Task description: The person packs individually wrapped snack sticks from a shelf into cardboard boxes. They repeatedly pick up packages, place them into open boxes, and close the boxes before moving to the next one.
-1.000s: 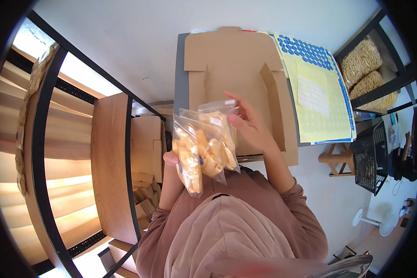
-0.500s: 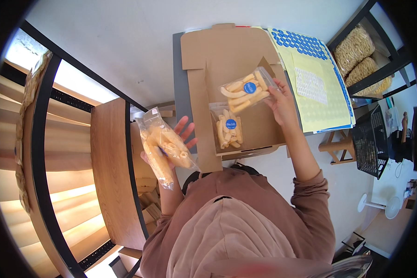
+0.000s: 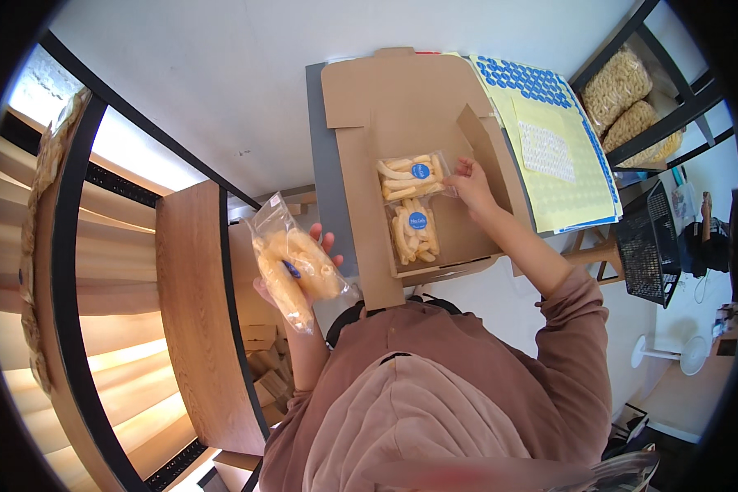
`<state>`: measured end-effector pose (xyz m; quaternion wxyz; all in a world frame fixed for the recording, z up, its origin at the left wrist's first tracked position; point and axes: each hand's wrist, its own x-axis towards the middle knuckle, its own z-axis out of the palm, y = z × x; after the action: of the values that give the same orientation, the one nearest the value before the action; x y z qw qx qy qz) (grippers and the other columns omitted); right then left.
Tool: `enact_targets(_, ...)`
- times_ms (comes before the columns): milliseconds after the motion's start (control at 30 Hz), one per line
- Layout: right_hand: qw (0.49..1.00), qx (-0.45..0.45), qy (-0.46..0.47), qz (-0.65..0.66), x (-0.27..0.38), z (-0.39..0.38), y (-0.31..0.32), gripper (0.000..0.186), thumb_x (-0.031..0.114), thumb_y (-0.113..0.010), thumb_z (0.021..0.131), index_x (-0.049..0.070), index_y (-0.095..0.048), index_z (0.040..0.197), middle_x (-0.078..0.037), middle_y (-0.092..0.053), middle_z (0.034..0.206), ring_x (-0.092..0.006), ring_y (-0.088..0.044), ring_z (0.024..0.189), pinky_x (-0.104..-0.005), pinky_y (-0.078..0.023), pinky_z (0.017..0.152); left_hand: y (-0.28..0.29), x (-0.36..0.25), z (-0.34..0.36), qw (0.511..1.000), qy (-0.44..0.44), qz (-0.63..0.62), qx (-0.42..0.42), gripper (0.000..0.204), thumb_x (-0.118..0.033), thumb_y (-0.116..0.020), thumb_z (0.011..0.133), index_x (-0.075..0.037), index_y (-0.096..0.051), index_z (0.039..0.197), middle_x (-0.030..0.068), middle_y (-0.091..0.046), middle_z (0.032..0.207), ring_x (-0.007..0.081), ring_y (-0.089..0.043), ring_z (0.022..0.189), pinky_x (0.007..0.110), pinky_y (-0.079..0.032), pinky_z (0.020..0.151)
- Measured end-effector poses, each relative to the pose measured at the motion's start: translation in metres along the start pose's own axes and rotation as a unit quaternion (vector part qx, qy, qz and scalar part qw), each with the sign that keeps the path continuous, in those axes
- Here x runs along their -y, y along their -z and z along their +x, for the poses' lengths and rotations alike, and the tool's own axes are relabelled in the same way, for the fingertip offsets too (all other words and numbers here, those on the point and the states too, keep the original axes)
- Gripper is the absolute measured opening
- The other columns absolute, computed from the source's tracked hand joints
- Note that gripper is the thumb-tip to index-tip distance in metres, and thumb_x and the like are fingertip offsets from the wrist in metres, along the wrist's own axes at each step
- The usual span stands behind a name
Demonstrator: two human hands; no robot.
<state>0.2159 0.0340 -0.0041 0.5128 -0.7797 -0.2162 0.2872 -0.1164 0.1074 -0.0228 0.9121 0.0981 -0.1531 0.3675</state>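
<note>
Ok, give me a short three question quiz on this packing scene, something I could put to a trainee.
1. True or false: the left hand holds clear bags of pale snack sticks off to the side of the cardboard box.
2. How many sealed snack packs with a round blue sticker lie inside the box? A) one B) two C) four
3. Fill in: the right hand touches the ____ pack, the one farther from the person.

Key
1. True: the bags are held away from the box, at its left.
2. B: the far pack and a near pack.
3. Far (upper) pack; the hand rests at its right edge.
</note>
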Motion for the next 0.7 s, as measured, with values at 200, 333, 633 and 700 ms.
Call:
enact_targets(200,0.940,-0.137,0.238,-0.201,0.000,0.008,0.002,0.059,0.010,-0.069,0.073,0.003,-0.043,0.125,-0.010,-0.048,0.116,-0.0208,-0.050,0.106,-0.0300,-0.045,0.087,0.003,0.004,0.010,0.979,-0.008,0.162,-0.125,0.083,-0.048,-0.063,0.073,-0.004,-0.032,0.136,0.0203,-0.034,0.136,0.0392,-0.036,0.125,0.053,-0.033,0.102)
enact_targets(333,0.965,0.201,0.167,0.021,0.091,-0.045,-0.019,0.046,0.021,-0.064,0.084,0.004,-0.048,0.123,-0.007,-0.056,0.101,-0.0133,-0.057,0.084,-0.0264,-0.047,0.073,0.002,0.007,0.017,0.980,0.060,0.134,-0.136,0.069,-0.030,-0.057,0.072,0.004,-0.037,0.129,0.0213,-0.051,0.122,0.0322,-0.054,0.108,0.043,-0.044,0.094)
enact_targets(633,0.958,0.218,0.187,0.000,0.130,-0.066,0.001,0.022,0.016,-0.061,0.087,0.005,-0.060,0.106,-0.002,-0.062,0.082,-0.0087,-0.060,0.079,-0.0217,-0.048,0.067,-0.035,0.034,0.048,0.989,0.093,0.102,-0.062,0.067,-0.025,-0.056,0.075,0.005,-0.034,0.131,0.0209,-0.049,0.126,0.0311,-0.053,0.112,0.044,-0.047,0.093)
enact_targets(700,0.974,0.115,0.143,0.129,0.118,-0.059,0.024,0.020,0.012,-0.059,0.087,0.003,-0.058,0.105,-0.004,-0.062,0.087,-0.0115,-0.061,0.083,-0.0238,-0.050,0.071,-0.035,0.032,0.053,0.987,0.075,0.128,-0.068,0.068,-0.026,-0.056,0.076,0.004,-0.032,0.133,0.0208,-0.044,0.131,0.0316,-0.049,0.117,0.045,-0.044,0.095)
